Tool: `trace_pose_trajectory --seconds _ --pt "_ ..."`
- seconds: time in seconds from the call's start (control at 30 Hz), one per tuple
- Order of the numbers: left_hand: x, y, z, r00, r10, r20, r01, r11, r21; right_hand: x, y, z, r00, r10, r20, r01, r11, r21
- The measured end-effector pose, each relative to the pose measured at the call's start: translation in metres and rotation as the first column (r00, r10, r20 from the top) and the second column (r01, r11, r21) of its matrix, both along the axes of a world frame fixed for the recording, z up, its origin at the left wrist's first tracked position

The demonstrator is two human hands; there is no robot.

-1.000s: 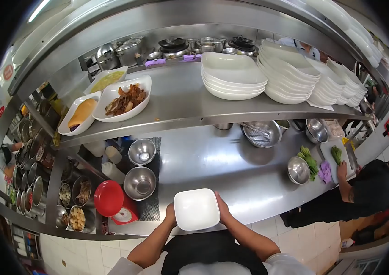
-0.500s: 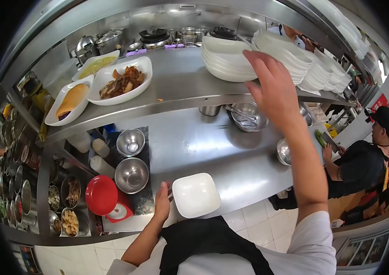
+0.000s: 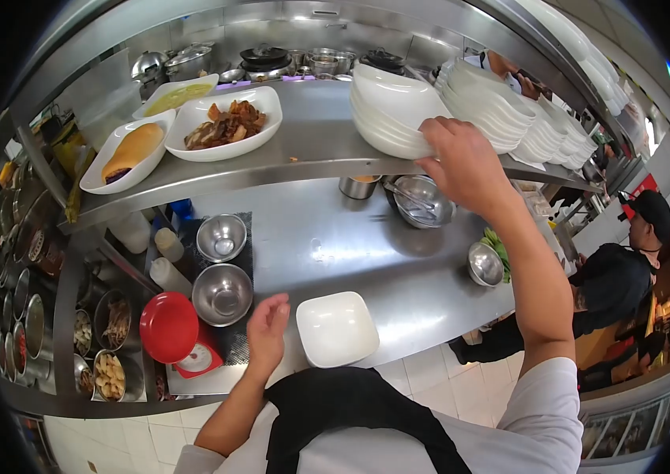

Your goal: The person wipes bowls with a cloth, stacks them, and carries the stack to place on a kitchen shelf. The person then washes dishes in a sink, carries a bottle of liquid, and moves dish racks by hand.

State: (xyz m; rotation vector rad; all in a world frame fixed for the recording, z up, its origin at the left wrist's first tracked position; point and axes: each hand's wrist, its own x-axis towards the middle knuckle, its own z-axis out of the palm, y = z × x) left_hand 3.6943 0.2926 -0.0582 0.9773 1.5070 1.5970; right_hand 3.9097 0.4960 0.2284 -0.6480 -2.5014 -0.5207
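Note:
My right hand (image 3: 461, 162) reaches up to the steel shelf, its fingers bent at the right edge of a stack of white square bowls (image 3: 386, 118). The thumb sits lower, against the stack's side; how many bowls it grips is hidden. Below, on the steel counter near my apron, stands a single white square bowl (image 3: 338, 328) with nothing in it. Just left of that bowl is my left hand (image 3: 267, 332), open and holding nothing.
On the shelf's left stand a dish of cooked meat (image 3: 224, 126), a dish with a long roll (image 3: 131, 154) and a yellow dish (image 3: 181, 96). Steel bowls (image 3: 223, 294) and a red scale (image 3: 170, 328) are at left. A person (image 3: 619, 265) stands at right.
My right hand has come down onto the right edge of the bowl stack, its fingers bending in. My left hand has shifted slightly left and up, away from the single bowl.

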Motion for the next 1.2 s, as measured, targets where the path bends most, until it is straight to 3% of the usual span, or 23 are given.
trace_pose_trajectory --seconds 0.03,0.17,0.23,0.3,0.4,0.43,0.53,0.73,0.87,1.13,1.2 --pt "0.004 0.005 0.033 0.991 -0.041 0.128 0.034 0.998 0.059 0.001 -0.007 0.001 1.000 0.016 0.006 -0.016 1.000 -0.011" --pt "0.015 0.041 0.129 0.888 -0.321 0.330 0.258 0.941 0.220 0.003 -0.033 0.004 0.997 0.071 0.026 -0.070 0.996 -0.050" --pt "0.026 0.058 0.165 0.843 -0.390 0.370 0.286 0.908 0.306 0.003 -0.049 0.000 0.994 0.109 0.026 -0.109 0.994 -0.013" --pt "0.030 0.067 0.188 0.768 -0.467 0.437 0.327 0.874 0.360 0.005 -0.063 -0.009 0.985 0.170 0.015 -0.171 0.982 0.084" --pt "0.038 0.059 0.207 0.716 -0.607 0.346 0.412 0.767 0.492 0.016 -0.089 -0.026 0.974 0.191 0.123 -0.194 0.981 0.010" --pt "0.045 0.049 0.210 0.621 -0.634 0.460 0.403 0.762 0.506 0.020 -0.098 -0.035 0.968 0.199 0.156 -0.198 0.980 -0.017" --pt "0.057 0.032 0.176 0.755 -0.355 0.552 0.244 0.933 0.266 0.023 -0.122 -0.068 0.947 0.233 0.220 -0.209 0.970 -0.127" --pt "0.044 -0.004 0.080 0.930 -0.200 0.308 0.250 0.959 -0.133 0.019 -0.145 -0.184 0.929 0.352 0.113 -0.295 0.890 -0.349" --pt "0.035 -0.015 0.066 0.950 -0.252 -0.187 0.149 0.887 -0.438 0.020 -0.156 -0.220 0.926 0.374 0.060 -0.301 0.823 -0.482" --pt "0.036 -0.021 0.048 0.888 -0.242 -0.391 0.012 0.862 -0.507 0.024 -0.146 -0.237 0.928 0.370 0.039 -0.295 0.797 -0.527" --pt "0.035 -0.021 0.047 0.876 -0.256 -0.409 0.006 0.854 -0.521 0.028 -0.141 -0.233 0.923 0.385 -0.023 -0.309 0.702 -0.642"
